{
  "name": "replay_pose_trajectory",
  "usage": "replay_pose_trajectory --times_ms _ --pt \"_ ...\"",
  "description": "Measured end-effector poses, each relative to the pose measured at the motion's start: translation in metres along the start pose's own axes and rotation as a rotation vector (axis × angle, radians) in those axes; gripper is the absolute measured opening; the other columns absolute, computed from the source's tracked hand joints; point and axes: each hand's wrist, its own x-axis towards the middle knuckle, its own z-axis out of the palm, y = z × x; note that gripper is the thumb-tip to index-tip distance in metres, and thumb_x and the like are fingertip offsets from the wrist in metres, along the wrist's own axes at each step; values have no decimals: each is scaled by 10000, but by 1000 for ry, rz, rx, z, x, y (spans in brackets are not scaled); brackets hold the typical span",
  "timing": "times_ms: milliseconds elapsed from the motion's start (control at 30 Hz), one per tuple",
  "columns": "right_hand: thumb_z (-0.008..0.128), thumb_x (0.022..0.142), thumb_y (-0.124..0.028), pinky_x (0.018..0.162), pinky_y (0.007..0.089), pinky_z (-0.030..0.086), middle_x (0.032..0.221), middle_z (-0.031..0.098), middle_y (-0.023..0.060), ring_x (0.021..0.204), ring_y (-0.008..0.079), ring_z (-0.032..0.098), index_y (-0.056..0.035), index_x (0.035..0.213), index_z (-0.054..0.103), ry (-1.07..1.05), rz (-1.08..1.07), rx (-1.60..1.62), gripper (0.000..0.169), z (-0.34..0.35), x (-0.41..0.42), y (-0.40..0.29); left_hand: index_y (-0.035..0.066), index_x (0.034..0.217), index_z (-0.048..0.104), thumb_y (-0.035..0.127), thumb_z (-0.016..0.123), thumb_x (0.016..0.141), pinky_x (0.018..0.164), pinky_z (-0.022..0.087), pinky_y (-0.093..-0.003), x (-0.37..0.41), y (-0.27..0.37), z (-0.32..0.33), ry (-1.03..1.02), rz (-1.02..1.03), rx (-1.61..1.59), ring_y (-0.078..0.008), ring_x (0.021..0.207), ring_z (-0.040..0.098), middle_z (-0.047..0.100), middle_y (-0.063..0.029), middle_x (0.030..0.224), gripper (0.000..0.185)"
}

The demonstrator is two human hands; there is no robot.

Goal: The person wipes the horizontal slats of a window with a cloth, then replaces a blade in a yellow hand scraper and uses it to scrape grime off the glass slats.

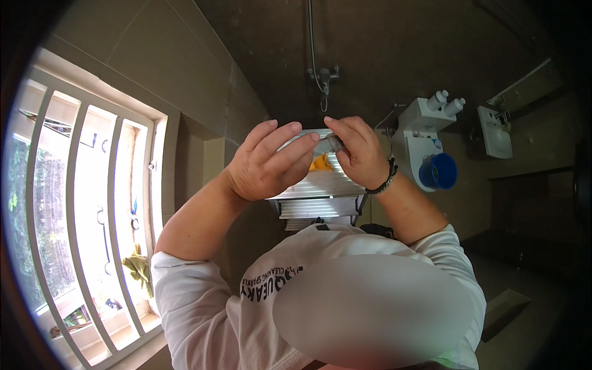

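Observation:
My right hand [361, 150] is raised before me, its thumb and fingers closed around a small greyish, see-through object [335, 143], too small to name surely. Close to that object, on its left, my left hand [277, 159] is held up with its back toward me and fingers stretched out. Its thumb is hidden, and I cannot tell whether the fingertips touch the object. Below both hands stands a metal stepladder [319, 208] with ribbed steps. An orange-yellow cloth [321, 163] lies on its top, partly covered by my left hand.
At left is a bright window with white bars [111, 231]; a greenish cloth [138, 268] hangs there. A shower mixer [326, 76] sits on the dark wall ahead. To the right are a toilet [416, 138], a blue bucket [446, 171] on it, two white bottles [437, 100] and a washbasin [494, 138].

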Motion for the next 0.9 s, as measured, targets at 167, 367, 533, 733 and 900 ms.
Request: replay_pose_trajectory --times_ms 167,367,533,733,900 --pt "546 556 95 697 345 439 876 490 114 789 275 507 -38 1132 484 16 -17 -37 594 0 4 -1 160 723 572 137 589 686 889 364 -362 -2 -2 -3 -11 19 36 -197 1057 441 523 25 1102 46" --pt "544 566 96 697 340 437 888 490 113 786 274 503 -44 1143 478 32 -14 -83 598 3 6 1 159 804 592 113 642 630 890 345 -404 -6 -4 -7 -29 42 50 -248 1080 394 510 -13 1096 188" --pt "531 581 104 715 345 433 910 484 126 805 280 497 -52 1151 476 48 63 -76 593 6 1 10 166 790 571 102 677 594 893 340 -418 -11 -7 -6 1 34 63 -276 1108 372 501 -32 1108 232" --pt "481 604 110 736 335 430 920 474 140 811 282 498 -44 1159 467 55 148 -11 576 9 -6 21 157 740 534 68 634 621 904 334 -400 -24 -5 1 15 -181 -20 -273 1081 406 507 -39 1113 179" --pt "404 684 109 699 283 440 898 494 92 778 183 511 -15 1160 464 18 480 522 496 13 -13 32 91 839 499 -30 636 616 894 351 -426 -24 1 14 -66 -618 -306 -345 1077 424 487 -125 1121 288"
